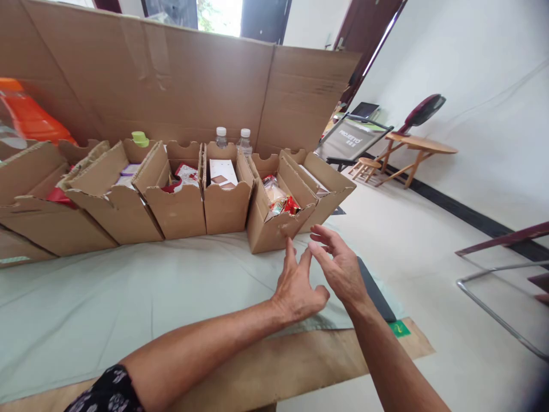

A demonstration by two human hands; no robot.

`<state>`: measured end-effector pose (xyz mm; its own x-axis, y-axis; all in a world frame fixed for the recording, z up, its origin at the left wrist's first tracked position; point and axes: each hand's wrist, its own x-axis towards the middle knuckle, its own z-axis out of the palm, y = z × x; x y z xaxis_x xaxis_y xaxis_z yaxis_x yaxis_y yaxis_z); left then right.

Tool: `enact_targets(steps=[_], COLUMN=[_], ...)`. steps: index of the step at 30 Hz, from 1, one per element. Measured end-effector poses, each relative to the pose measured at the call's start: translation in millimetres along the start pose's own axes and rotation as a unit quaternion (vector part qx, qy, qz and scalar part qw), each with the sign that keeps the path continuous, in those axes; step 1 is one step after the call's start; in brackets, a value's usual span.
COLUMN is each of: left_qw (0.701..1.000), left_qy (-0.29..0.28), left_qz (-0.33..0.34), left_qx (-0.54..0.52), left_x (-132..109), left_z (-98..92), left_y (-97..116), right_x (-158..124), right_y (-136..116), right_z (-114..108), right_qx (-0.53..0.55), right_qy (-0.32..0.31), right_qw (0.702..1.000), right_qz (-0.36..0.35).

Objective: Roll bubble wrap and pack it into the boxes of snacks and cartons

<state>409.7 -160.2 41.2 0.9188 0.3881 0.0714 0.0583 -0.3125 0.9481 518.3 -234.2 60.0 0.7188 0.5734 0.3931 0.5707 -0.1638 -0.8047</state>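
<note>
My left hand [299,289] is over the cloth in front of the row of boxes, fingers spread and nothing held. Close beside it, my right hand [341,269] is also empty, its fingers apart and slightly curled. Both reach toward an open cardboard box [266,232] that stands a little forward of its neighbours; whether a fingertip touches it I cannot tell. Inside that box lie packaged snacks [277,194] in clear and red wrappers. Just to its right, another cardboard box [337,197] holds something white, partly hidden.
More cardboard boxes [180,214] continue leftward, with packets inside. Behind them rises a cardboard panel [206,86]. Two clear bottles [221,137] with white caps and an orange bottle [34,117] stand at the back. A dark flat object [375,292] lies by the table's right edge.
</note>
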Motion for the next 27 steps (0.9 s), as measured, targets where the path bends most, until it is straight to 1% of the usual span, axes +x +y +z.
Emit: enact_targets(steps=[3,5,8,10,12,14,16,19,21,23,27], left_qw=[1.0,0.999,0.997,0.99,0.981,0.973,0.968,0.963,0.958,0.954,0.947], left_qy=[0.008,0.019,0.065,0.124,0.183,0.221,0.239,0.258,0.273,0.284,0.293], left_qz=[0.009,0.012,0.027,0.034,0.034,0.034,0.034,0.025,0.013,-0.001,-0.025], left_qx=[0.02,0.029,0.044,0.053,0.059,0.063,0.066,0.073,0.082,0.094,0.129], left_x=[23.9,27.0,11.7,-1.7,-7.2,-0.6,15.6,42.3,52.8,55.0,42.9], left_z=[-4.2,-12.1,-32.0,-47.2,-59.1,-65.3,-66.8,-67.2,-69.9,-74.8,-86.3], left_y=[-8.3,-15.0,-27.2,-36.0,-43.7,-49.0,-51.6,-53.9,-56.8,-60.8,-66.8], right_x=[0.7,4.2,21.8,42.2,66.1,88.7,105.9,118.5,119.9,118.5,114.0], right_y=[7.9,17.8,39.1,55.8,71.5,83.6,91.3,97.0,99.4,101.5,104.1], right_z=[-5.5,-14.1,-30.2,-39.4,-44.7,-44.5,-39.5,-27.1,-19.6,-15.0,-14.4], right_qx=[-0.014,-0.019,-0.019,-0.009,0.013,0.045,0.079,0.116,0.125,0.128,0.127], right_qy=[0.032,0.06,0.11,0.125,0.108,0.065,0.007,-0.062,-0.075,-0.069,-0.057], right_qw=[0.999,0.998,0.992,0.988,0.988,0.99,0.99,0.986,0.984,0.984,0.985], right_qz=[0.013,0.031,0.064,0.086,0.106,0.116,0.112,0.102,0.101,0.099,0.098])
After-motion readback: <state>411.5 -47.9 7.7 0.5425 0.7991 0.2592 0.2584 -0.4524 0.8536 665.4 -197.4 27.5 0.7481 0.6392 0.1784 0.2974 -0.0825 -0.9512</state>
